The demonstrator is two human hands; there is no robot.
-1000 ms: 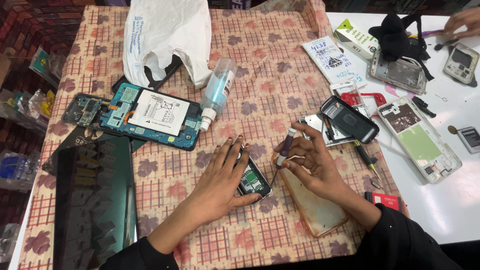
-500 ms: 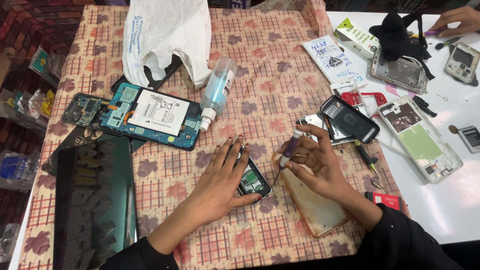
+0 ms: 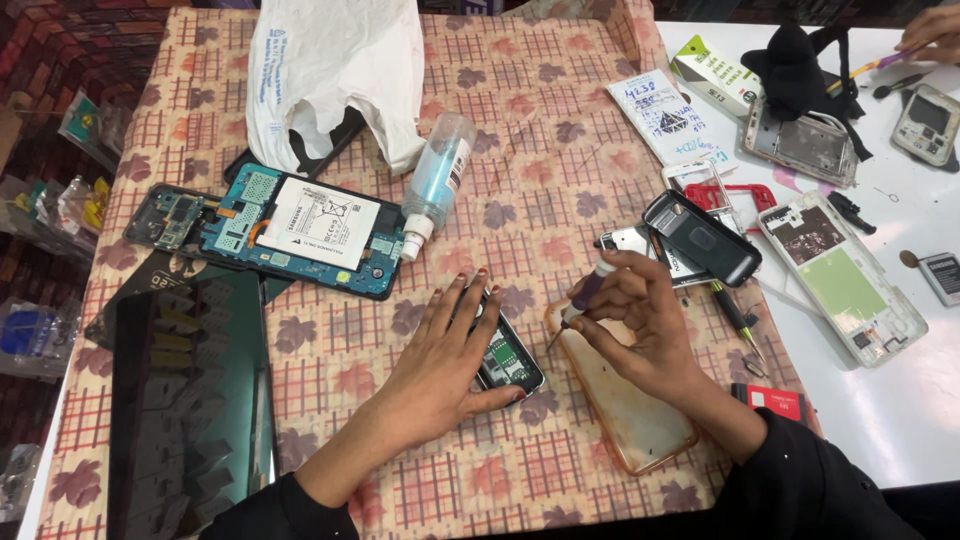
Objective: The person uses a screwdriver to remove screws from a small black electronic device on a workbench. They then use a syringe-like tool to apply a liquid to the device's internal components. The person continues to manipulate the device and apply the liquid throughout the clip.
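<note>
My left hand (image 3: pixel 440 350) lies flat on the checked cloth, its fingers and thumb pinning a small opened phone (image 3: pixel 507 357) whose green circuit board shows. My right hand (image 3: pixel 640 320) is shut on a small purple-handled screwdriver (image 3: pixel 580 298), its tip pointing down just right of the phone and a little above it. Under my right wrist lies a clear, yellowed phone case (image 3: pixel 625 410).
An opened tablet with blue board and white battery (image 3: pixel 300 232) lies at the left, a dark screen panel (image 3: pixel 185 400) below it. A spray bottle (image 3: pixel 436 185), white plastic bag (image 3: pixel 335 75), several phone frames (image 3: pixel 845 275) and parts lie around. Another person's hand (image 3: pixel 935 25) is at the top right.
My right hand has lifted slightly with the screwdriver and shifted a bit to the right of the phone. The left hand stays on the phone.
</note>
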